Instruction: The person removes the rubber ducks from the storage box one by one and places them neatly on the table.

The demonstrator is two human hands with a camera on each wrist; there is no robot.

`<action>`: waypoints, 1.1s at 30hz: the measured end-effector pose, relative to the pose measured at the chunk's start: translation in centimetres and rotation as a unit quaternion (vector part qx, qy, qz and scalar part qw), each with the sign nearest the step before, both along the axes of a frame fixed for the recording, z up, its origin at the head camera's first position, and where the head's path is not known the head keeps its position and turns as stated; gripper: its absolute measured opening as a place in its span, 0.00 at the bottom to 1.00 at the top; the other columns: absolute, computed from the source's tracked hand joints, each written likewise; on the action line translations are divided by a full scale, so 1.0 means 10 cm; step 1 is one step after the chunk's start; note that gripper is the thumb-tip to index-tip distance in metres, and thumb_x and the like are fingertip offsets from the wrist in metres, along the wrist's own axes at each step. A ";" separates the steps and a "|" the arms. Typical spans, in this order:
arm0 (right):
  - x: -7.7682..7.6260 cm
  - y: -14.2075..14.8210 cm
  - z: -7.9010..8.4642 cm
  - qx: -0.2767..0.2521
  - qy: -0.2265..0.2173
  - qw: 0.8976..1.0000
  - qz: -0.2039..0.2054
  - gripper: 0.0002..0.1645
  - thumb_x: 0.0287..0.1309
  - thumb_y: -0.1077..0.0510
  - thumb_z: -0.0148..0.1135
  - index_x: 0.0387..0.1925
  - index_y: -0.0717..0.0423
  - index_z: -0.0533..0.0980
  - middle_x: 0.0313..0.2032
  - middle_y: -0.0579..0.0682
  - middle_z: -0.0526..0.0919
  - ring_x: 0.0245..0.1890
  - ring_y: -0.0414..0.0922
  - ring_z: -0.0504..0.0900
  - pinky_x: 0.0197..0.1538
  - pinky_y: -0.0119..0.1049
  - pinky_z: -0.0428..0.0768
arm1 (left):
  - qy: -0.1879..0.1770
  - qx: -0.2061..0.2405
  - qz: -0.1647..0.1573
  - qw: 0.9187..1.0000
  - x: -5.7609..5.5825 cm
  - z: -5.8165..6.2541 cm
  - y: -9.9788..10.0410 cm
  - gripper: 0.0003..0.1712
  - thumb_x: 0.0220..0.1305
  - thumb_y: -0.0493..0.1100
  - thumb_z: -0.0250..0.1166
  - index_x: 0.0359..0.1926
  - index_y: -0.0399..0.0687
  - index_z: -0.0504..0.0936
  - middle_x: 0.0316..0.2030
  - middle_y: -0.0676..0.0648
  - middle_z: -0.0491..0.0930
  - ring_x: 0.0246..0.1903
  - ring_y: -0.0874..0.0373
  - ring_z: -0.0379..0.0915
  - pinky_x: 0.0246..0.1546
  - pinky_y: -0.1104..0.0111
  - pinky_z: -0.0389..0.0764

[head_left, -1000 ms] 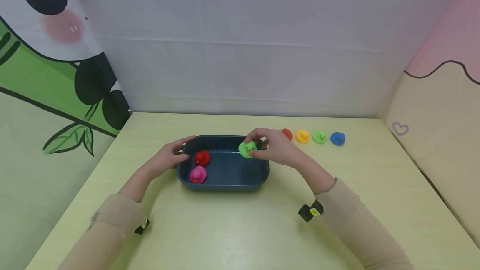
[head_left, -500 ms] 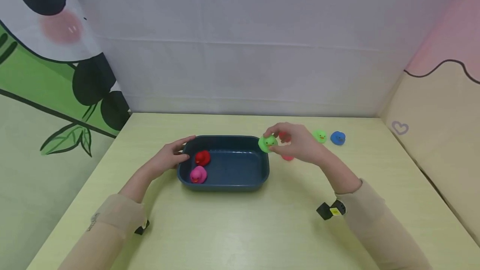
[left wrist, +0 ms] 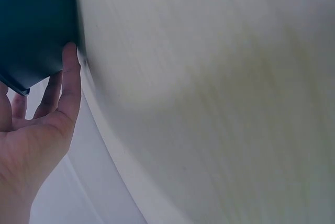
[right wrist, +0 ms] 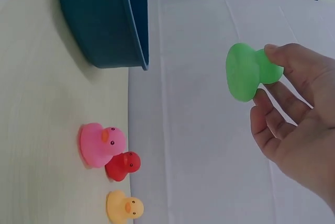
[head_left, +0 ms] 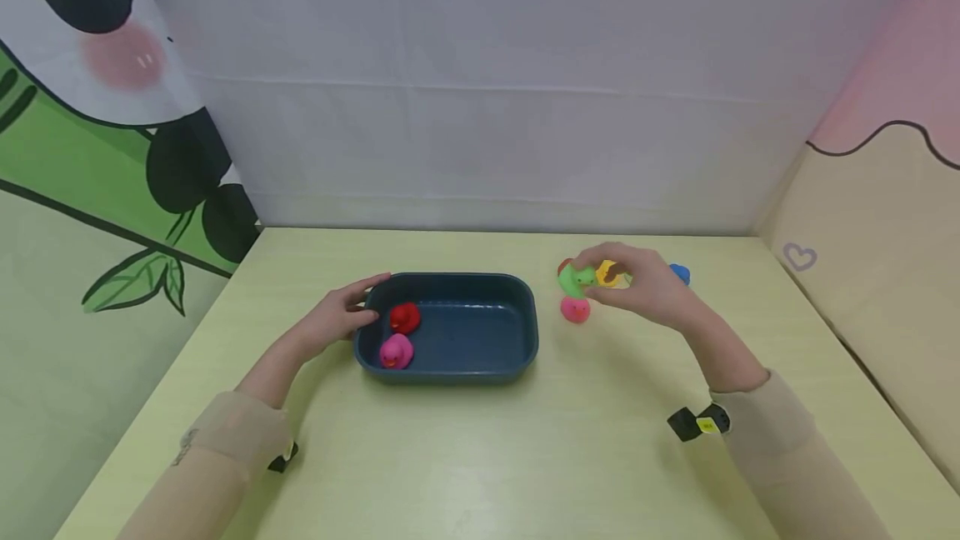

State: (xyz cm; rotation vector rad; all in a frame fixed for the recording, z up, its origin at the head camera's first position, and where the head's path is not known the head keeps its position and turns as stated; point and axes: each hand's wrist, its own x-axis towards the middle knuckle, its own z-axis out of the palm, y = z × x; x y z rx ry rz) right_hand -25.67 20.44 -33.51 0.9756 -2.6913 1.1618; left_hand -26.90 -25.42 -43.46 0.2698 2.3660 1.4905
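A green rubber duck (head_left: 576,280) is pinched between the thumb and fingers of my right hand (head_left: 645,286), up in the air to the right of a dark blue rectangular basin (head_left: 450,377). In the right wrist view, the base of the green duck (right wrist: 242,72) shows. My left hand (head_left: 336,311) holds the basin's left end, thumb at the rim; in the left wrist view, fingers (left wrist: 71,85) touch the outer wall. Inside the basin, at left, sit a red duck (head_left: 405,317) and a magenta duck (head_left: 396,351).
On the table right of the basin stand a pink duck (head_left: 575,310), a red duck (right wrist: 123,165), a yellow duck (right wrist: 124,206) and a blue duck (head_left: 681,272), partly hidden by my right hand in the head view. A pale cloth wall (head_left: 480,148) rises behind the table.
My right hand has moved right with the green duck, from over the basin's right part to above the ducks on the table. My left hand stays in place.
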 end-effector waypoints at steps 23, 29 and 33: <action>-0.16 0.50 -0.46 -0.008 -0.010 0.999 -0.047 0.17 0.52 0.61 0.69 0.46 0.52 0.79 0.46 0.48 0.82 0.44 0.39 0.76 0.44 0.36 0.78 | 0.004 -0.014 -0.002 1.000 0.00 0.00 -0.02 0.36 0.67 0.40 0.55 0.72 0.65 0.54 0.68 0.33 0.55 0.58 0.39 0.67 0.41 0.60 0.82; -0.16 0.53 -0.52 0.012 -0.040 0.997 -0.063 0.17 0.53 0.62 0.67 0.47 0.56 0.79 0.48 0.52 0.81 0.45 0.48 0.75 0.44 0.35 0.78 | 0.004 -0.007 -0.003 1.000 0.01 0.01 -0.02 0.36 0.67 0.39 0.55 0.72 0.64 0.54 0.68 0.32 0.56 0.57 0.38 0.68 0.40 0.60 0.82; -0.18 0.53 -0.60 0.023 -0.058 0.995 -0.073 0.18 0.53 0.65 0.66 0.48 0.61 0.78 0.49 0.57 0.80 0.46 0.55 0.74 0.45 0.39 0.78 | 0.003 -0.007 -0.004 1.000 0.01 0.01 -0.02 0.36 0.67 0.39 0.56 0.72 0.64 0.55 0.68 0.32 0.56 0.58 0.38 0.67 0.41 0.60 0.82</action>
